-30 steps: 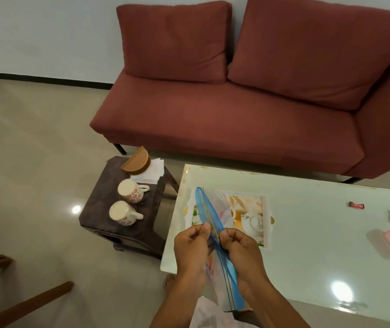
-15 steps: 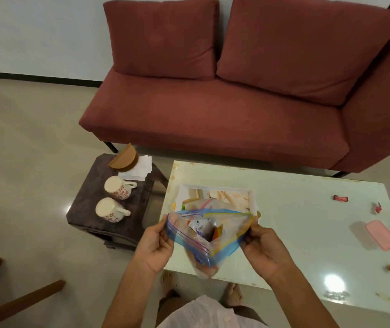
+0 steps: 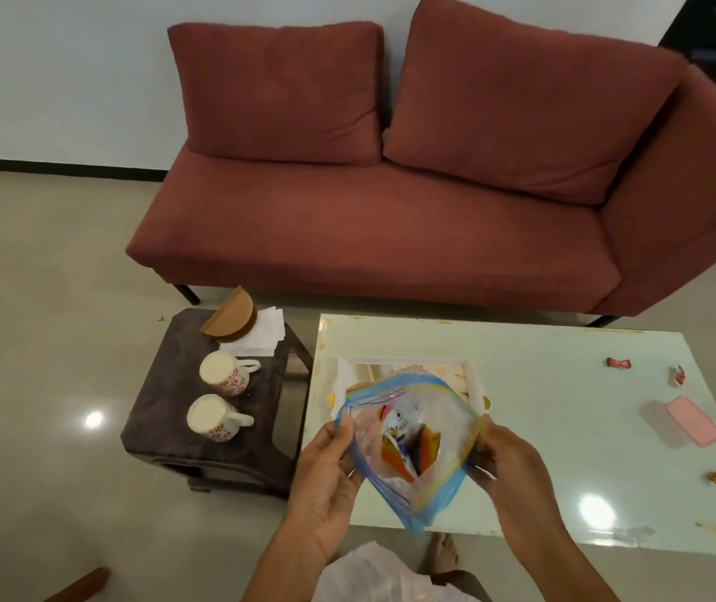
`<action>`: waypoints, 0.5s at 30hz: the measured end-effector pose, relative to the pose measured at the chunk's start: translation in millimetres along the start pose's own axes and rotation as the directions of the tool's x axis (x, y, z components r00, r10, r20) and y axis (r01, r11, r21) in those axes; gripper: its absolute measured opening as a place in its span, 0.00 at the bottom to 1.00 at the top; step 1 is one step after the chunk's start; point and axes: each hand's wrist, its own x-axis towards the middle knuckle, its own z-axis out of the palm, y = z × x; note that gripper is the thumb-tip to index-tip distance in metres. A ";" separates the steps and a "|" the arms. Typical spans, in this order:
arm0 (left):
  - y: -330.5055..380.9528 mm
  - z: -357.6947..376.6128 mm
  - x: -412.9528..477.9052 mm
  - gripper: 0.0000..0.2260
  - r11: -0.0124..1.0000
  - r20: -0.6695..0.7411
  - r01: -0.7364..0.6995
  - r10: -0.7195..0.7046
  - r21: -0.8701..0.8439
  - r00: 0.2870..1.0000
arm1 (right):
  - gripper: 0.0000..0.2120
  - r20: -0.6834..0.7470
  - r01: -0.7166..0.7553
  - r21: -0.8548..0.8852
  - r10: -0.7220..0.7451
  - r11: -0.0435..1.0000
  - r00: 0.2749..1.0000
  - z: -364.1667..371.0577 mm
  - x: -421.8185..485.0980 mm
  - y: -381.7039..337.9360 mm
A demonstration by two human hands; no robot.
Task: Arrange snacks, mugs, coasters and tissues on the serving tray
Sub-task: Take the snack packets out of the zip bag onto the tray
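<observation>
A clear zip bag (image 3: 443,432) with a blue rim is held wide open over the near edge of the white table. My left hand (image 3: 325,475) pinches its left rim and my right hand (image 3: 499,458) pinches its right rim. Inside lie small snack packets (image 3: 404,445), white and orange. Behind the bag the white serving tray (image 3: 473,380) lies on the table, mostly hidden. Two floral mugs (image 3: 221,373) (image 3: 212,417), wooden coasters (image 3: 230,319) and white tissues (image 3: 267,336) sit on the dark side stool at left.
The white coffee table (image 3: 564,427) carries a pink case (image 3: 692,421) and loose candy wrappers (image 3: 619,362) at its right. A red sofa (image 3: 391,210) stands behind. The dark stool (image 3: 160,410) is to the table's left. My bare feet show under the table edge.
The bag was shut with both hands at its zip a second ago. The hands have pulled apart sideways and the mouth is now spread wide, showing the packets.
</observation>
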 end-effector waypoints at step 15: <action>60.9 -89.2 11.8 0.13 0.992 0.121 0.013 -0.028 0.125 0.992 | 0.11 0.381 0.376 -0.925 -0.126 -0.064 0.916 151.8 -15.3 78.2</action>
